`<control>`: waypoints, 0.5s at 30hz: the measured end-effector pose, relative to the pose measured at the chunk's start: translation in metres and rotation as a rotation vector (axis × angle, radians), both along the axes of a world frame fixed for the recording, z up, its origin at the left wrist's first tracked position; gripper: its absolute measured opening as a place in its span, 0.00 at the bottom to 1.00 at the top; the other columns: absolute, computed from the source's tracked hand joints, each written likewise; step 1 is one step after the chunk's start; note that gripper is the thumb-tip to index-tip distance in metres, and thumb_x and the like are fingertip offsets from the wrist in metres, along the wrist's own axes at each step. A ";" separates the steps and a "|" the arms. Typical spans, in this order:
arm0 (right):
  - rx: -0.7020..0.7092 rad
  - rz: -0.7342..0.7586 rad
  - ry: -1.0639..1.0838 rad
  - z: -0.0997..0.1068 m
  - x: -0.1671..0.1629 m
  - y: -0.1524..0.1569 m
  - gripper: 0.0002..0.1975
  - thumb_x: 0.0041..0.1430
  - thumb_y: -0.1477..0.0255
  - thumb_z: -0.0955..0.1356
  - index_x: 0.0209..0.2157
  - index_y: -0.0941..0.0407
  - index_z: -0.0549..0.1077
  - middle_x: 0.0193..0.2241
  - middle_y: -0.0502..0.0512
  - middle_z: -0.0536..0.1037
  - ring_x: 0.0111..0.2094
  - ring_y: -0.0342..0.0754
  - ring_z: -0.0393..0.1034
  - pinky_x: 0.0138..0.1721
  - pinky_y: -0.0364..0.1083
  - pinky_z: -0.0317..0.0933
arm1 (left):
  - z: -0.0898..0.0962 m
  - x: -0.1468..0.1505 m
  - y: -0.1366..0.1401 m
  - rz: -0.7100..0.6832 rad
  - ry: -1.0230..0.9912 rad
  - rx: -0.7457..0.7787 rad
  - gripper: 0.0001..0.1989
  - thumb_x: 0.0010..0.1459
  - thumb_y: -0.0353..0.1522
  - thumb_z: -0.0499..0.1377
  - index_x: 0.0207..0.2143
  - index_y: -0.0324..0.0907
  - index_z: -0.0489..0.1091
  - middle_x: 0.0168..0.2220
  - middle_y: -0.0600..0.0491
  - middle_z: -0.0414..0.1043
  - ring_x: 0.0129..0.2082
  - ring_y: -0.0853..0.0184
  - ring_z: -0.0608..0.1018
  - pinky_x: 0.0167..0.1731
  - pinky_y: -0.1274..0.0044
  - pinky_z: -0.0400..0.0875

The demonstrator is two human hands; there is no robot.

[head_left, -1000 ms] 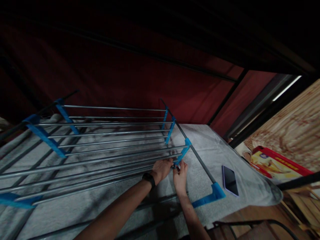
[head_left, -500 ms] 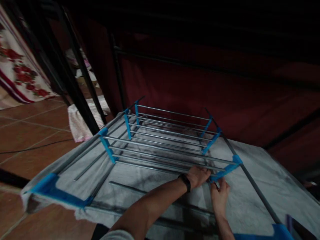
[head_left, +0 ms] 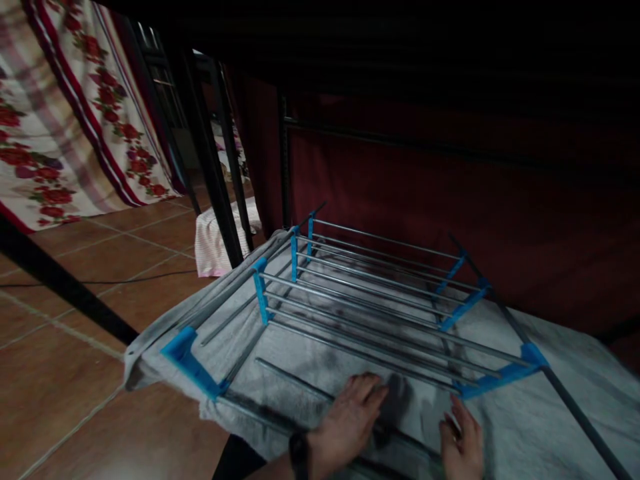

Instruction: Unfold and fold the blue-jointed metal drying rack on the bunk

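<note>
One hand, the right [head_left: 464, 440], alone stays beside the lower-right blue bracket [head_left: 500, 381], the left [head_left: 350, 420] having shifted over a lower-centre tube [head_left: 295, 381]; both grips unclear.

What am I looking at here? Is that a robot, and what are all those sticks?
No robot here: these are a person's two bare hands. The camera sits on the person's head and looks forward and down. The sticks are metal rods, joined by blue pieces into a rack on a grey cloth. The left hand, with a black band on its wrist, reaches over another rod; I can't tell if it touches it. The right hand is curled near the end of one blue piece. Whether it holds something small is too dim to see.
</note>
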State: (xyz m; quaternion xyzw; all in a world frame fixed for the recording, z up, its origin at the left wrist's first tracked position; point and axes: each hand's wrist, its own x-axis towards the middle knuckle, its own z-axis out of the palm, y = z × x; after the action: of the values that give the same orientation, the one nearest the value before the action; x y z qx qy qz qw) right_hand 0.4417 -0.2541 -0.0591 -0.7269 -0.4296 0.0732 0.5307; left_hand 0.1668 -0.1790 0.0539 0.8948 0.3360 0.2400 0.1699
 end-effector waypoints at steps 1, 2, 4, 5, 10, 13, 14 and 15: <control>-0.017 0.037 -0.001 0.002 -0.010 0.001 0.24 0.62 0.62 0.64 0.58 0.53 0.68 0.54 0.62 0.67 0.48 0.54 0.72 0.46 0.51 0.71 | -0.007 -0.022 -0.005 0.055 0.002 -0.022 0.23 0.66 0.27 0.54 0.62 0.49 0.64 0.60 0.52 0.70 0.58 0.64 0.72 0.60 0.70 0.70; -0.024 0.091 -0.009 0.006 -0.021 0.004 0.22 0.62 0.62 0.64 0.56 0.53 0.70 0.54 0.61 0.69 0.50 0.54 0.72 0.48 0.51 0.71 | -0.014 -0.044 -0.009 0.111 0.005 -0.026 0.23 0.65 0.27 0.54 0.61 0.49 0.65 0.59 0.51 0.70 0.59 0.64 0.72 0.60 0.70 0.71; -0.035 0.216 -0.046 0.013 -0.042 0.013 0.20 0.64 0.63 0.62 0.54 0.54 0.71 0.54 0.61 0.71 0.52 0.54 0.72 0.50 0.51 0.71 | -0.024 -0.084 -0.014 0.217 -0.003 -0.012 0.20 0.66 0.27 0.54 0.59 0.50 0.68 0.58 0.51 0.72 0.57 0.64 0.75 0.57 0.71 0.74; -0.050 0.261 -0.068 0.017 -0.053 0.019 0.19 0.65 0.64 0.61 0.54 0.54 0.72 0.53 0.61 0.73 0.53 0.53 0.72 0.51 0.52 0.70 | -0.028 -0.101 -0.017 0.255 -0.017 0.003 0.19 0.66 0.28 0.54 0.57 0.49 0.70 0.56 0.51 0.74 0.56 0.64 0.76 0.55 0.72 0.75; -0.147 0.466 -0.220 0.024 -0.115 0.036 0.19 0.67 0.70 0.58 0.53 0.52 0.73 0.52 0.57 0.76 0.54 0.51 0.72 0.55 0.52 0.68 | -0.040 -0.163 -0.039 0.365 -0.180 0.052 0.15 0.68 0.33 0.53 0.53 0.49 0.74 0.48 0.51 0.79 0.48 0.67 0.81 0.49 0.79 0.77; -0.227 0.565 -0.380 0.027 -0.150 0.035 0.18 0.67 0.72 0.60 0.54 0.51 0.74 0.53 0.56 0.76 0.54 0.52 0.72 0.57 0.53 0.66 | -0.048 -0.188 -0.058 0.395 -0.287 -0.016 0.14 0.68 0.37 0.53 0.49 0.49 0.76 0.44 0.49 0.80 0.45 0.65 0.81 0.47 0.78 0.78; -0.267 0.586 -0.433 0.029 -0.159 0.035 0.18 0.67 0.72 0.60 0.54 0.50 0.74 0.53 0.55 0.76 0.53 0.53 0.72 0.57 0.54 0.66 | -0.049 -0.196 -0.063 0.424 -0.312 -0.062 0.14 0.68 0.39 0.53 0.48 0.48 0.76 0.43 0.49 0.80 0.44 0.64 0.82 0.46 0.77 0.79; -0.308 0.602 -0.477 0.031 -0.165 0.034 0.18 0.66 0.72 0.61 0.54 0.50 0.75 0.53 0.55 0.76 0.53 0.54 0.72 0.57 0.55 0.66 | -0.049 -0.203 -0.068 0.481 -0.341 -0.114 0.14 0.67 0.41 0.55 0.46 0.48 0.76 0.42 0.48 0.80 0.43 0.62 0.82 0.44 0.75 0.79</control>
State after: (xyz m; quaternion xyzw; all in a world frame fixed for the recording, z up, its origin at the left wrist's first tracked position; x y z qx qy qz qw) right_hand 0.2768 -0.2202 -0.0283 -0.6362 -0.7181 0.1182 0.2562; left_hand -0.0360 -0.2468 0.0045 0.7255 0.5178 0.4008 0.2121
